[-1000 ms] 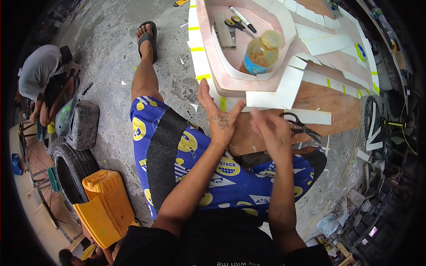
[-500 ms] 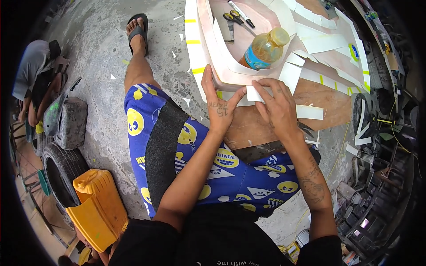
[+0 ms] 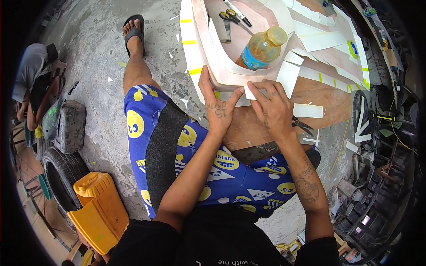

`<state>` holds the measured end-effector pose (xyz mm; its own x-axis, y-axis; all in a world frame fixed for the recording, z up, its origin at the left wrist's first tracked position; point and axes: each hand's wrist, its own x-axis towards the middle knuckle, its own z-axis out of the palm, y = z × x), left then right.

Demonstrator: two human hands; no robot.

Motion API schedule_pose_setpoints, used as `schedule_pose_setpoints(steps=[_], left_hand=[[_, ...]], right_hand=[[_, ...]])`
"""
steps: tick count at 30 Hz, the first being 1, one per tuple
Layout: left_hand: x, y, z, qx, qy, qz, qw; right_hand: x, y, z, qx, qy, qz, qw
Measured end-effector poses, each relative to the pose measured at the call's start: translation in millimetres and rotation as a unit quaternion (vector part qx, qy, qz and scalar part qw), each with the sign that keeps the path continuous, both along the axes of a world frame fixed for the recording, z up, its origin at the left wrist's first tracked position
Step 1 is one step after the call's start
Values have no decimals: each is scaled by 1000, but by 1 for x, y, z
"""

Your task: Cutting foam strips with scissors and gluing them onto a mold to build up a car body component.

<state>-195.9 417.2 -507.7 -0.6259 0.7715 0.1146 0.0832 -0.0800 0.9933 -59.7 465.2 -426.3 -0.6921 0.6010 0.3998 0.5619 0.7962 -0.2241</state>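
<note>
A pinkish form with raised, white-edged walls (image 3: 266, 79) lies in front of me. My left hand (image 3: 218, 104) cups its near left corner, fingers stretched along the outside and thumb pointing right along the front. The thumb tip is near a small white strip (image 3: 252, 93), which looks like card. Thumb and fingers of my right hand (image 3: 274, 105) pinch this strip against the front wall. Inside the form stand a bottle of brownish liquid (image 3: 258, 48) with a blue label, scissors (image 3: 230, 17) with black-and-yellow handles, and a marker (image 3: 238, 12).
Under the form is a brown board (image 3: 248, 128); a loose white strip (image 3: 308, 111) and dark blades (image 3: 304, 126) lie near my right wrist. A cut yellow jerrycan (image 3: 100, 208) and a tyre (image 3: 64, 173) stand left. Another person (image 3: 35, 80) crouches at far left. Clutter (image 3: 372, 190) fills the right.
The view has shifted slightly. Both hands keep almost the same place on the form. My right fingers have moved a little around the white strip, and more of the dark blades shows beside the wrist.
</note>
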Motion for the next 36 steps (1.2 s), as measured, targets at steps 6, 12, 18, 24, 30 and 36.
schedule_pose_setpoints(steps=[6,12,18,24,30,36], left_hand=[[-1,-2,6,-30,4,-13,999],[-5,-3,6,-42,17,-17,999],[-4,0,17,-42,-35,-19,998],[3,2,11,-20,-19,-10,1000],[-5,-5,-2,-20,79,4,997],[2,-1,3,-10,79,-17,997]], right_hand=[[2,4,0,0,3,9,1000],[2,10,0,23,-7,27,999],[2,12,5,33,-13,27,999],[5,16,7,45,-23,28,998],[20,-38,28,-59,70,-69,993],[49,-49,-36,-401,451,-303,737]])
